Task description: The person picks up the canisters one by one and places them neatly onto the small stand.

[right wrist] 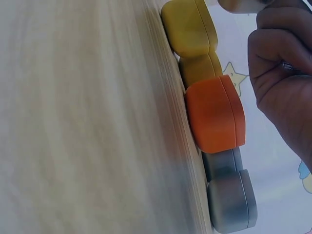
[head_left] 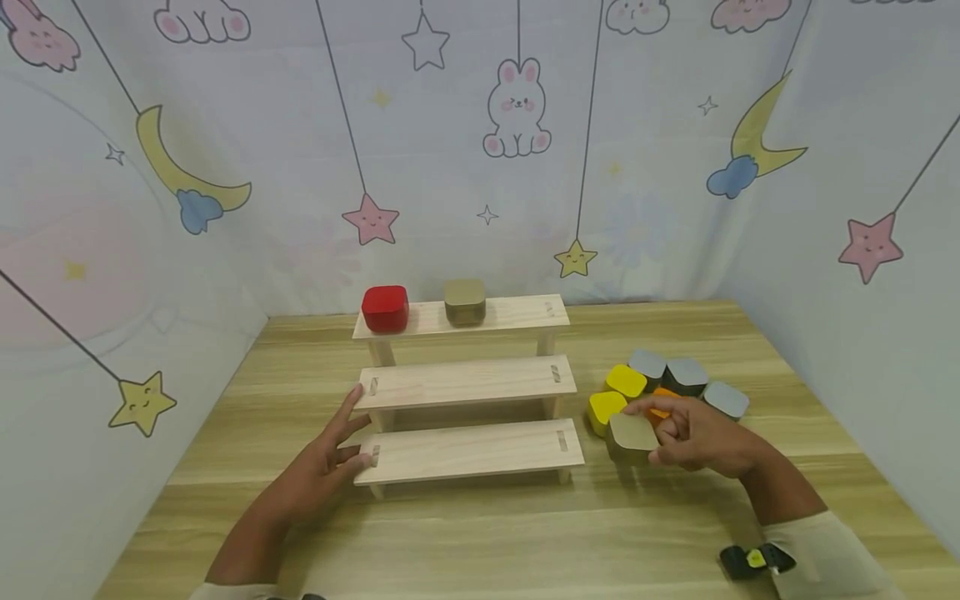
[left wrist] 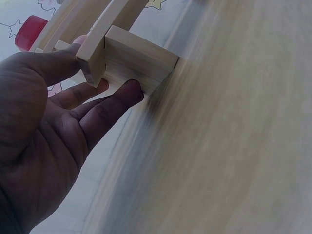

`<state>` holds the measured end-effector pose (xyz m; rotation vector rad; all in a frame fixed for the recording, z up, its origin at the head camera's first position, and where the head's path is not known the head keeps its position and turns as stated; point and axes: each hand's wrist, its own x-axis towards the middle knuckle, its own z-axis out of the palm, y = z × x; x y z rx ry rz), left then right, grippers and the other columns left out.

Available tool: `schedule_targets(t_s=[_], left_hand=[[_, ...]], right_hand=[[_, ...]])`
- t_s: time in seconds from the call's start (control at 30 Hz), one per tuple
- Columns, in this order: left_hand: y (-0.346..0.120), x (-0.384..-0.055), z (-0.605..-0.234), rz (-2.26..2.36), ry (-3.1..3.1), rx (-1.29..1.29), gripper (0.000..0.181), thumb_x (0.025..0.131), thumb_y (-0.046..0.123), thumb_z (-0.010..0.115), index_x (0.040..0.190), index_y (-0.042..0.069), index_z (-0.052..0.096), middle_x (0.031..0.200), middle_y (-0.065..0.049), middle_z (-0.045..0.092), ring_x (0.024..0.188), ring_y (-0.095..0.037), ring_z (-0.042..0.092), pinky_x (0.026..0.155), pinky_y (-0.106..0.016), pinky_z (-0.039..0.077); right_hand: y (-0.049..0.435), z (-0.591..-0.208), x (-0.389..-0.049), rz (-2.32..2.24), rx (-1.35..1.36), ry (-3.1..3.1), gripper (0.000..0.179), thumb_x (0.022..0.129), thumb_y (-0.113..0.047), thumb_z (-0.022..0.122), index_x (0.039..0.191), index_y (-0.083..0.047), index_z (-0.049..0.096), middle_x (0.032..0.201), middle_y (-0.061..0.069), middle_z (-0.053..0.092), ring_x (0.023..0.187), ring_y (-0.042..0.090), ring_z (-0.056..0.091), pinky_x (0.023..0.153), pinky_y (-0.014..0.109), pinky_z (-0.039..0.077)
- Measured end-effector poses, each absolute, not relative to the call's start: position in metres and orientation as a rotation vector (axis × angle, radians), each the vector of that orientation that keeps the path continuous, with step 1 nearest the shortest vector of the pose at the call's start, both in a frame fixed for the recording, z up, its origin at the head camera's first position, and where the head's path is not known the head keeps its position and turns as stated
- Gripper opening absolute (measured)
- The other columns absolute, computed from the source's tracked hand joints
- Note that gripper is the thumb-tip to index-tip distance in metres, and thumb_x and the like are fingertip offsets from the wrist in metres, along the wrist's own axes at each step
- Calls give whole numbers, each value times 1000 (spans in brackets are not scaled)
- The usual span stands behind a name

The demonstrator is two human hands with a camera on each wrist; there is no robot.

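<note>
My right hand point(head_left: 705, 437) pinches a khaki rounded-square box point(head_left: 632, 433) between thumb and index finger, to the right of a three-step wooden shelf point(head_left: 472, 454). In the right wrist view this khaki box point(right wrist: 243, 4) is lifted off the table, cut by the top edge. My left hand point(head_left: 318, 467) holds the shelf's left end, its thumb on the lowest board. The left wrist view shows fingertips point(left wrist: 130, 90) against the end leg point(left wrist: 139, 56). A red box point(head_left: 386, 308) and another khaki box point(head_left: 465, 302) sit apart on the top board.
Beside the right hand, two yellow boxes point(head_left: 626, 381), an orange box point(head_left: 663, 402) partly hidden by the hand, and several grey boxes point(head_left: 726, 400) cluster on the wood-grain table point(head_left: 450, 542). Printed curtains point(head_left: 465, 183) stand behind and along both sides.
</note>
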<state>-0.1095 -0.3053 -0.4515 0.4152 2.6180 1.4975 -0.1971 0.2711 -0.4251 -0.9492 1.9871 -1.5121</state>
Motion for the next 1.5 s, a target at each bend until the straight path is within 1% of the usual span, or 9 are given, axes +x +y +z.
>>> schedule_targets(t_s=[0.17, 0.3, 0.4, 0.5, 0.53, 0.63, 1.0, 1.2, 1.5], left_hand=[[-306, -108, -452, 1503, 2617, 428, 98, 111, 19, 67, 176, 43, -3, 171, -39, 32, 139, -67, 56, 104, -52, 64], [-306, -108, -451, 1497, 2625, 430, 98, 111, 20, 67, 176, 43, -3, 171, -39, 32, 139, -66, 56, 104, -53, 64], [-305, -108, -450, 1496, 2625, 433, 98, 110, 20, 67, 176, 43, -3, 171, -38, 32, 139, -66, 56, 104, -53, 64], [-306, -109, -450, 1497, 2623, 443, 99, 110, 19, 67, 176, 41, -3, 171, -39, 32, 139, -67, 56, 104, -54, 64], [-306, -109, -450, 1499, 2623, 440, 99, 110, 19, 67, 176, 40, -3, 171, -39, 32, 139, -67, 55, 104, -54, 64], [-307, -109, -450, 1499, 2625, 430, 100, 110, 18, 68, 176, 40, -3, 171, -39, 32, 139, -67, 55, 104, -54, 64], [-305, -108, -449, 1506, 2613, 438, 99, 110, 18, 67, 177, 39, -3, 172, -39, 31, 139, -67, 55, 104, -53, 64], [-304, -108, -447, 1498, 2620, 426, 99, 110, 19, 68, 176, 41, -3, 172, -39, 31, 139, -67, 55, 103, -54, 64], [-303, -107, -444, 1516, 2615, 468, 99, 110, 16, 67, 177, 37, -4, 171, -41, 29, 138, -69, 55, 102, -55, 64]], right_hand=[[267, -422, -195, -1600, -865, 1919, 57, 104, 8, 60, 156, 12, 37, 65, 7, 21, 51, 26, 14, 84, 35, 67], [265, -419, -194, -1652, -923, 1890, 55, 103, 12, 56, 156, 6, 42, 64, 10, 24, 48, 27, 14, 73, 27, 63], [264, -416, -194, -1662, -976, 1920, 56, 103, 14, 56, 157, 4, 43, 62, 14, 26, 44, 29, 15, 56, 23, 53], [263, -411, -195, -1670, -984, 1963, 57, 104, 13, 56, 158, 4, 41, 61, 15, 30, 43, 30, 17, 43, 27, 43], [262, -410, -196, -1677, -980, 1969, 58, 104, 12, 57, 159, 4, 41, 61, 14, 32, 43, 30, 17, 38, 30, 33], [259, -404, -197, -1706, -970, 1966, 60, 104, 12, 59, 160, 4, 39, 63, 10, 38, 45, 30, 20, 36, 39, 21], [240, -373, -200, -1700, -934, 2110, 60, 102, 8, 66, 157, 8, 42, 64, -5, 50, 47, 27, 28, 40, 45, 30], [225, -356, -204, -1681, -914, 2146, 63, 100, 6, 69, 157, 9, 42, 64, -5, 44, 48, 24, 23, 41, 40, 26], [201, -334, -209, -1711, -750, 2206, 70, 100, -1, 75, 162, 2, 42, 62, -6, 46, 50, 16, 27, 43, 29, 30]])
